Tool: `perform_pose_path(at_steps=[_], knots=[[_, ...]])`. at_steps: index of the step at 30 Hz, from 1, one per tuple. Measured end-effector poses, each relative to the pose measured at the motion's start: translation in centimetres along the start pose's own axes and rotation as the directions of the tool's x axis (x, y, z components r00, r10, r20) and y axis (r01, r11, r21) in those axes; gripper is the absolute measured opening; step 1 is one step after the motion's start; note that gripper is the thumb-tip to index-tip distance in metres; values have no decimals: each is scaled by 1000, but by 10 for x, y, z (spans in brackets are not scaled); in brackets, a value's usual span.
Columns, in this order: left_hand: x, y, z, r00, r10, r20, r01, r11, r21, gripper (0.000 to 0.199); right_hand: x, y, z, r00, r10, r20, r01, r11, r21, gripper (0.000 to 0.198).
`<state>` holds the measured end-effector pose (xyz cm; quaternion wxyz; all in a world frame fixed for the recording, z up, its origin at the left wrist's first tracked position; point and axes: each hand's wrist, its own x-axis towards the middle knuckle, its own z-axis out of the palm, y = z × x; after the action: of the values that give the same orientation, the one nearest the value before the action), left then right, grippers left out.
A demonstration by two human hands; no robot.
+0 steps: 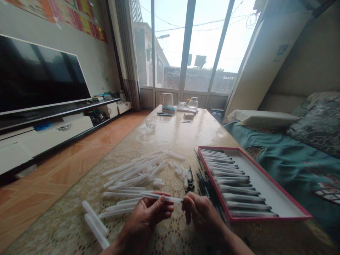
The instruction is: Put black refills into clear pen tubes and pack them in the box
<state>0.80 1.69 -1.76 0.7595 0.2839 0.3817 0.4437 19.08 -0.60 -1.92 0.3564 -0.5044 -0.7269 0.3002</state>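
Note:
Level above the table, a white translucent pen barrel (172, 199) lies between my two hands. My left hand (148, 214) is closed around its middle with thumb and fingers. The right end of the barrel meets the pinched fingertips of my right hand (198, 209); a small dark bit shows there, mostly hidden. Beyond my left hand is a loose pile of long white barrels (138, 170). Short white caps (178, 169) and small black pieces (190, 182) lie just past my right hand. Thin black rods (204, 184) are heaped beside them.
A shallow box with a red-pink rim (276, 177) stands at the right, holding a row of dark-tipped pens (239, 187). Farther along the table are a drinking glass (150, 124), a kettle (167, 99) and a glass jug (193, 102). A sofa (260, 145) flanks the table's right side.

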Motion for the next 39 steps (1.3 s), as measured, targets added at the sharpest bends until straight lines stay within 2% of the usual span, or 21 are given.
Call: perform_pose_path(at_steps=[4,6,11,17,23,28,34,39], knots=[[0,0,-2,1000,-2,12,2,1000,-9,16,-1,-3,-4,999,31,39,-32,999,15,23],[0,0,-2,1000,-10,30,10,1000,-7,17,-1,-4,-4,998,29,53,-29,1000,8,21],[0,0,-3,998,-12,58,12,1000,3,17,1,2,-1,998,3,56,-1,1000,-31,37],[1,-1,-4,1000,-2,28,1,1000,15,19,0,-2,-3,998,16,62,-15,1000,-22,20],[1,-2,-4,999,-2,54,0,1000,24,19,1,3,-2,997,-8,78,9,1000,-15,38],[1,-2,-5,999,6,43,-7,1000,22,19,-1,2,-3,998,11,68,-12,1000,2,22],[1,-2,-3,999,2,34,-3,1000,26,21,0,4,0,997,-5,80,5,1000,-1,37],[1,0,-3,999,-15,36,14,999,31,21,-1,6,0,998,-19,59,19,1000,6,27]])
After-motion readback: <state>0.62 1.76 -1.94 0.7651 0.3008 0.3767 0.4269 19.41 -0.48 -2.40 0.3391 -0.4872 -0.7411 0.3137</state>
